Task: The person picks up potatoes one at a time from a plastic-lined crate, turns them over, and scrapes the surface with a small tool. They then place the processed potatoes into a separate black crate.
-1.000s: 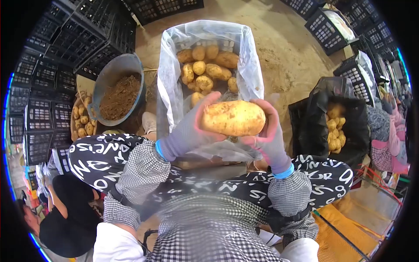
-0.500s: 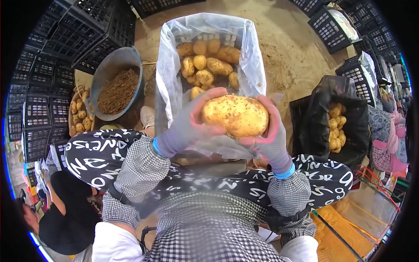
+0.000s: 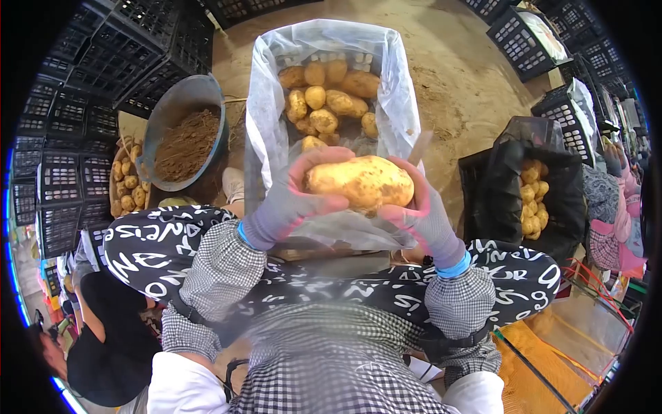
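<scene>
A large yellow potato (image 3: 362, 182) is held level between my two gloved hands, above the near end of a plastic-lined crate (image 3: 262, 103). My left hand (image 3: 293, 196) grips its left end, thumb in front and fingers behind. Around the right end closes my right hand (image 3: 431, 214), its thumb on the near side. Both gloves are grey with pink on the fingers and palms. Beyond the held potato, several smaller potatoes (image 3: 324, 121) lie in the far part of the crate. Part of the crate's inside is hidden behind my hands.
To the left stands a blue tub (image 3: 221, 138) of brown soil (image 3: 187, 148), beside a container of potatoes (image 3: 127, 183). A black-lined crate (image 3: 476, 200) with potatoes is at right. Black crates (image 3: 138, 41) are stacked far left. A person in black (image 3: 103, 345) is lower left.
The potato has turned in my hands, showing a narrower side, and shifted slightly left. My right thumb now lies along its near side.
</scene>
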`<control>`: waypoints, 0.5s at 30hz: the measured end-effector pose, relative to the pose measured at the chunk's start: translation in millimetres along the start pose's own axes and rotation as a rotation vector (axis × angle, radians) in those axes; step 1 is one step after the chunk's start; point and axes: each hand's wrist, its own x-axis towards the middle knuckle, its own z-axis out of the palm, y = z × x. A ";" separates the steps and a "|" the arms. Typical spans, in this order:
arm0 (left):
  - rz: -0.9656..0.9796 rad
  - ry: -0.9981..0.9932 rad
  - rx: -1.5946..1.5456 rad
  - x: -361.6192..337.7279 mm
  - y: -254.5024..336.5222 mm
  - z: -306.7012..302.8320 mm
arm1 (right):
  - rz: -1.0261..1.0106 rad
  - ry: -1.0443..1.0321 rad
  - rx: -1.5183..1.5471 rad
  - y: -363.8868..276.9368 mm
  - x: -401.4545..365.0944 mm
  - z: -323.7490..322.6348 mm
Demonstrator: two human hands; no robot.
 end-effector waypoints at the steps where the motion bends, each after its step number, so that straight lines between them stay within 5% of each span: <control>1: -0.002 0.012 0.003 -0.7 -0.4 -1.8 | 0.058 -0.020 -0.028 -3.3 0.0 -0.4; 8: -0.055 -0.295 -0.442 6.9 19.1 -2.3 | -0.087 0.055 -0.137 1.5 -2.5 -3.9; 11: -0.031 -0.147 -0.280 4.6 9.9 4.5 | -0.279 0.031 -0.270 4.8 4.3 -6.9; 15: 0.153 -0.121 0.052 0.5 -3.8 -2.9 | -0.127 -0.054 -0.087 12.3 9.6 -4.6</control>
